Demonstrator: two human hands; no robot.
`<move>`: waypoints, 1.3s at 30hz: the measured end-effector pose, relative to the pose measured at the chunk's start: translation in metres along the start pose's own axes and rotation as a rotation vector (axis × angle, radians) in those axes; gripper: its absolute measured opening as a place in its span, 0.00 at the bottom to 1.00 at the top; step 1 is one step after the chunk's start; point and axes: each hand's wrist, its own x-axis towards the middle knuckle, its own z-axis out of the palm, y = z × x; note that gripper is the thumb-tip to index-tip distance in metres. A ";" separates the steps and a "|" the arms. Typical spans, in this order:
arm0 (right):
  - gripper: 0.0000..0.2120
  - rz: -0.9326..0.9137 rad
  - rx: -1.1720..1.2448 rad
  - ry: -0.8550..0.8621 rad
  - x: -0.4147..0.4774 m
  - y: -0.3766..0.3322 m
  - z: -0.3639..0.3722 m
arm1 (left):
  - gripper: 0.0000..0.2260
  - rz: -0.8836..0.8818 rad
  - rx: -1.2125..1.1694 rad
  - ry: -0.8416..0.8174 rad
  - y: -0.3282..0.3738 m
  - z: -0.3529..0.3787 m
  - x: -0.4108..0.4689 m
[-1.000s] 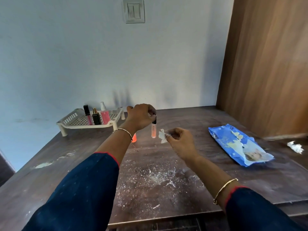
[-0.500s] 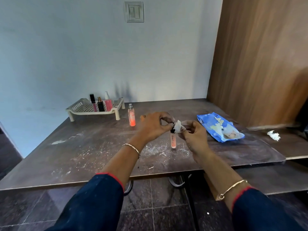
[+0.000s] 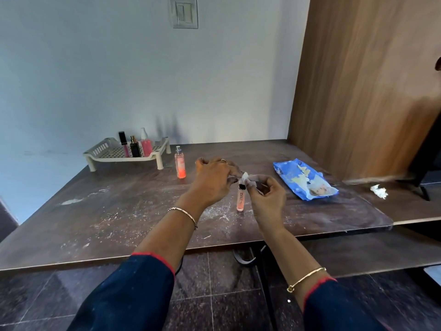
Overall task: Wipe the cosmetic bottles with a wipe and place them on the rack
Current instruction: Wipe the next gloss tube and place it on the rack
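A thin peach tube bottle [image 3: 240, 198] with a black cap hangs upright above the dark table [image 3: 114, 211]. My left hand [image 3: 213, 179] pinches its cap from the left. From the right, my right hand [image 3: 267, 194] pinches a small white wipe [image 3: 245, 176] against the top of the cap. A taller peach spray bottle [image 3: 180, 162] stands on the table just right of the cream rack [image 3: 102, 149]. Three bottles stand on the rack: a pink gloss tube [image 3: 124, 144], a black bottle [image 3: 135, 147] and a pink pump bottle [image 3: 146, 145].
A blue pack of wipes [image 3: 305, 179] lies on the table to the right. A crumpled white wipe [image 3: 379, 191] sits on a lower ledge further right. A wooden panel [image 3: 358, 91] rises at the right. White powder dusts the table's middle.
The view pulled back from the table. My hands came together, bringing the wipe up to the tube's cap; in the last half second they barely moved.
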 end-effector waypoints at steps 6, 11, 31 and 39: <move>0.11 0.036 -0.430 -0.001 -0.008 0.032 0.001 | 0.09 0.011 0.042 -0.010 -0.003 0.000 0.008; 0.08 0.076 -0.639 -0.092 -0.002 0.029 -0.006 | 0.08 0.024 0.022 -0.014 -0.004 -0.001 0.013; 0.10 -0.077 -0.473 -0.083 0.015 0.018 0.009 | 0.12 0.018 0.029 0.016 -0.014 -0.001 0.022; 0.11 0.005 -0.749 -0.250 0.013 0.028 -0.003 | 0.08 0.018 0.049 0.005 -0.024 -0.003 0.018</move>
